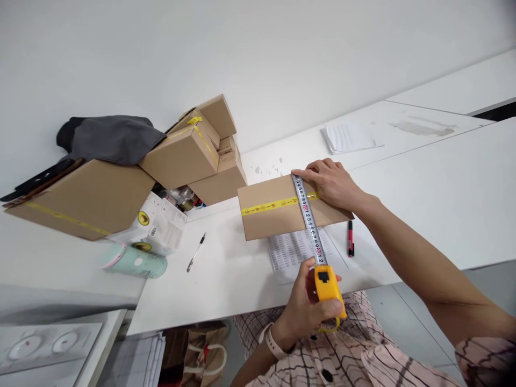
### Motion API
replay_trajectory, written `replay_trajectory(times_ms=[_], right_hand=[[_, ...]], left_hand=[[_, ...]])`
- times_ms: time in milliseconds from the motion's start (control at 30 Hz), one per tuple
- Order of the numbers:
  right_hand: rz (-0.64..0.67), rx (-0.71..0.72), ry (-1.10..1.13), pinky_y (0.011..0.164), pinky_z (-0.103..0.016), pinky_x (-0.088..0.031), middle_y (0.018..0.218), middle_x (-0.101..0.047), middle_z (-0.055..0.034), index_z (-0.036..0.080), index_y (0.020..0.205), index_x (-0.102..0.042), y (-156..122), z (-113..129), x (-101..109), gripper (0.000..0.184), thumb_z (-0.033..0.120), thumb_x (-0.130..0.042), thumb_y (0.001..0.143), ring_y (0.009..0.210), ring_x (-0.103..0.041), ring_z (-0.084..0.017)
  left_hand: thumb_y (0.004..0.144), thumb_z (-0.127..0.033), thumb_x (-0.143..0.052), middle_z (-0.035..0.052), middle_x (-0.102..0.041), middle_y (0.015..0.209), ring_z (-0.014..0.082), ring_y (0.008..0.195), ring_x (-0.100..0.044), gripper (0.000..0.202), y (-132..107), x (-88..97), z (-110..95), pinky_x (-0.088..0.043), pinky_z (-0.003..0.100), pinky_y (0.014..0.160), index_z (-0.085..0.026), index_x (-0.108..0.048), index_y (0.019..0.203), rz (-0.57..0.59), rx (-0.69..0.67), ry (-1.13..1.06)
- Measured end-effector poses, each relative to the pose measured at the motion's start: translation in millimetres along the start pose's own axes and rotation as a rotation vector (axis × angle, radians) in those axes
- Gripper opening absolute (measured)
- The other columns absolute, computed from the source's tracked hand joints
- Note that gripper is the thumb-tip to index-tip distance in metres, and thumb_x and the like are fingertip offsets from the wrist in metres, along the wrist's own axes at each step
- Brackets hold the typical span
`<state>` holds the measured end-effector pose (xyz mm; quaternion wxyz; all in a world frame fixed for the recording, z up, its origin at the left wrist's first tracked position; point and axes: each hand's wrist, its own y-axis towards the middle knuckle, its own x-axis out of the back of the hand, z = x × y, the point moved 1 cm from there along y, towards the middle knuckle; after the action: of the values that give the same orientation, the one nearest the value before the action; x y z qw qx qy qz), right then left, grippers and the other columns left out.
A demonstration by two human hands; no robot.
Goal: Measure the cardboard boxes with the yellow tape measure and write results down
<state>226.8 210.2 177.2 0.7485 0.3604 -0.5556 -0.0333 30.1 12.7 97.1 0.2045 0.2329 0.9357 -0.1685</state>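
My left hand (300,303) is wrapped around the yellow case of a tape measure (329,290) near the table's front edge. Its metal blade is pulled out, crossing the top of a cardboard box (270,217) to the box's far edge. There, the fingers of my right hand (332,183) pinch the blade's end against the edge, the palm over the box's right part. Yellow printed tape runs lengthwise along the box. Partly under the box lies a printed sheet (288,258), and a red and black marker (350,239) is just right of it.
Cardboard boxes (181,158) are stacked at the left, with a dark grey cloth (116,140) over them. A white carton (161,220), a mint-green tumbler (137,260) and a pen (196,252) are nearer. Papers (349,137) lie at the back against the wall.
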Motion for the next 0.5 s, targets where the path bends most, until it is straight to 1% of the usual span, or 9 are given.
replay_trajectory(times_ms=[67, 167, 233, 333, 400, 500], right_hand=[[-0.012, -0.008, 0.007, 0.084, -0.048, -0.04, 0.118, -0.064, -0.0126, 0.038, 0.143, -0.059, -3, 3, 2, 0.053, 0.024, -0.028, 0.102, 0.101, -0.05, -0.031], [-0.026, -0.011, 0.013, 0.084, -0.048, -0.04, 0.119, -0.064, -0.0123, 0.04, 0.144, -0.057, -8, 6, 4, 0.053, 0.024, -0.032, 0.101, 0.102, -0.05, -0.032], [-0.027, -0.014, 0.014, 0.085, -0.048, -0.04, 0.12, -0.063, -0.0122, 0.041, 0.145, -0.056, -10, 8, 5, 0.053, 0.024, -0.032, 0.101, 0.102, -0.049, -0.032], [-0.023, -0.02, 0.011, 0.085, -0.048, -0.04, 0.12, -0.063, -0.012, 0.04, 0.144, -0.057, -12, 9, 6, 0.053, 0.023, -0.032, 0.101, 0.103, -0.049, -0.032], [-0.021, -0.023, 0.008, 0.086, -0.047, -0.04, 0.12, -0.062, -0.0119, 0.04, 0.143, -0.057, -13, 10, 7, 0.052, 0.022, -0.032, 0.101, 0.104, -0.049, -0.032], [-0.017, -0.027, 0.01, 0.086, -0.048, -0.04, 0.12, -0.062, -0.0118, 0.04, 0.143, -0.058, -13, 10, 7, 0.052, 0.021, -0.033, 0.101, 0.105, -0.049, -0.032]], left_hand=[[0.059, -0.046, -0.095, 0.0094, -0.063, 0.12, 0.0182, 0.083, -0.068, 0.094, 8, 0.0, -8, -0.057, 0.033, 0.072, -0.027, -0.041, 0.134, -0.029, -0.039, 0.005], [0.062, -0.051, -0.092, 0.0083, -0.064, 0.117, 0.019, 0.084, -0.067, 0.087, 24, -2.2, -21, -0.058, 0.034, 0.071, -0.025, -0.045, 0.131, -0.043, -0.112, 0.017], [0.063, -0.053, -0.091, 0.0085, -0.064, 0.116, 0.0193, 0.084, -0.067, 0.083, 32, -5.7, -27, -0.058, 0.035, 0.071, -0.024, -0.048, 0.127, -0.04, -0.137, 0.022], [0.062, -0.052, -0.092, 0.008, -0.064, 0.114, 0.02, 0.089, -0.066, 0.078, 38, -12.0, -27, -0.059, 0.036, 0.077, -0.023, -0.051, 0.122, -0.054, -0.145, 0.017], [0.062, -0.051, -0.093, 0.0073, -0.064, 0.112, 0.0204, 0.093, -0.065, 0.078, 40, -15.2, -24, -0.058, 0.035, 0.08, -0.023, -0.052, 0.121, -0.067, -0.157, 0.007], [0.062, -0.05, -0.093, 0.0069, -0.064, 0.111, 0.0192, 0.093, -0.064, 0.076, 41, -17.4, -21, -0.058, 0.032, 0.077, -0.022, -0.052, 0.121, -0.069, -0.169, -0.006]])
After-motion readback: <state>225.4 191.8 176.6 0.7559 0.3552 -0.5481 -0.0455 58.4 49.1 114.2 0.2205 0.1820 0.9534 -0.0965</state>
